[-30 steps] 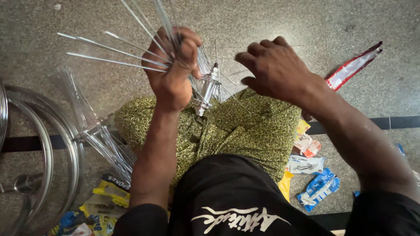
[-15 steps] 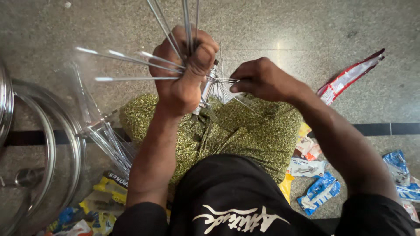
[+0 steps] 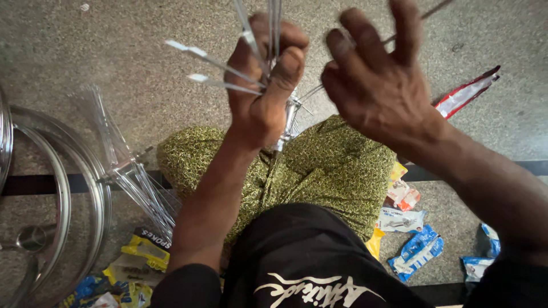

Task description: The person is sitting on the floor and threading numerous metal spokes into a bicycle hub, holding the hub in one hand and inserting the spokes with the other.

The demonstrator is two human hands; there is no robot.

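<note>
The left hand [image 3: 264,97] is closed tight around wheel spokes [image 3: 220,65] fanning far-left; the open right hand [image 3: 379,85], just right, holds nothing.

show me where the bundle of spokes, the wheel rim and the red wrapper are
bundle of spokes [image 3: 220,64], head view, on a shaft left of the fist
wheel rim [image 3: 98,188], head view, on its curved outer edge
red wrapper [image 3: 465,94], head view, mid strip

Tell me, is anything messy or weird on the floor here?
Yes. Torn wrappers lie scattered on the floor by the person's right side, more wrappers by the left. A loose bundle of spokes lies fanned beside the metal rim.
</note>
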